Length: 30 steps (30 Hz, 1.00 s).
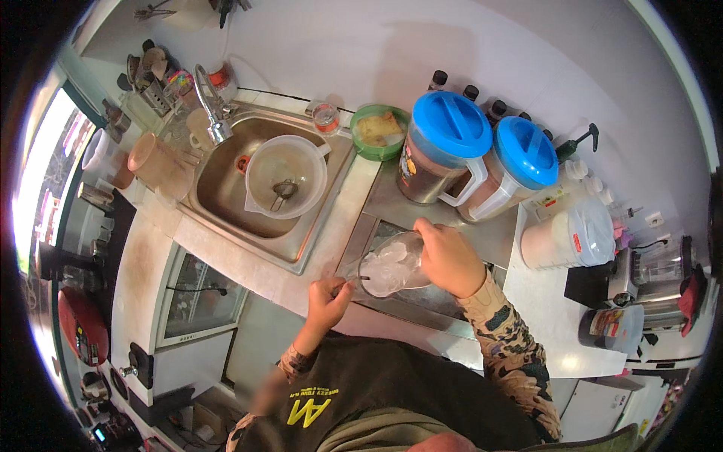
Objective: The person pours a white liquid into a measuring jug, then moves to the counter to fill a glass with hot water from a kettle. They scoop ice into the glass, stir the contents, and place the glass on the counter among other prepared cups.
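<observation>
A clear vessel filled with ice (390,268) is held over the steel counter top, its mouth tilted up towards me. My right hand (452,257) grips it at the right side, thumb and fingers on its rim. Just left of the vessel, my left hand (329,302) has its fingers curled in a pinch. A thin utensil (365,277) with a dark end runs from near those fingers to the ice; its full shape is hard to make out. Beneath the vessel, the recessed steel panel (452,308) is partly covered by my right forearm.
Two blue-lidded pitchers (452,124) and a green bowl (380,133) stand at the back. In the sink (226,198) sits a plastic basin (286,176) with a small strainer (284,189), under a curved faucet (212,107). At right are a white-lidded pitcher (567,234) and a blender (661,265).
</observation>
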### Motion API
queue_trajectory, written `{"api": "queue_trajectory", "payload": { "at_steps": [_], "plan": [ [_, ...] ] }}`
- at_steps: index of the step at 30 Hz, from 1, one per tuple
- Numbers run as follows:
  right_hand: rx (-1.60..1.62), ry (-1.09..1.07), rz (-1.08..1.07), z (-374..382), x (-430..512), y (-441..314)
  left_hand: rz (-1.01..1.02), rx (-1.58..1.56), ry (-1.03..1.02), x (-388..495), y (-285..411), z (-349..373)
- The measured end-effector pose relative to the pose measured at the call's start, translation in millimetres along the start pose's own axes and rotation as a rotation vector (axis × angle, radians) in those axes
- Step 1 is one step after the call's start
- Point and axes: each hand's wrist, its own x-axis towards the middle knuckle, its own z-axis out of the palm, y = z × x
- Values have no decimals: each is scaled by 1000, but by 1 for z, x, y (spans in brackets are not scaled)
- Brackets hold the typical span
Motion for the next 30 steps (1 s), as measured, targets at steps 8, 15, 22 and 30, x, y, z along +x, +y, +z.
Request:
{"api": "queue_trajectory", "payload": {
  "at_steps": [8,15,22,30],
  "plan": [
    [182,163,-5,-23,-18,3,-40,-104,39,-11,-13,-10],
    [-85,96,333,35,-47,76,-49,-308,39,-19,-39,-22],
    [-317,-308,445,151,-57,190,-60,-322,39,-19,-46,-24],
    [-115,-224,572,195,-67,197,-81,-364,55,-17,-43,-25]
  ]
}}
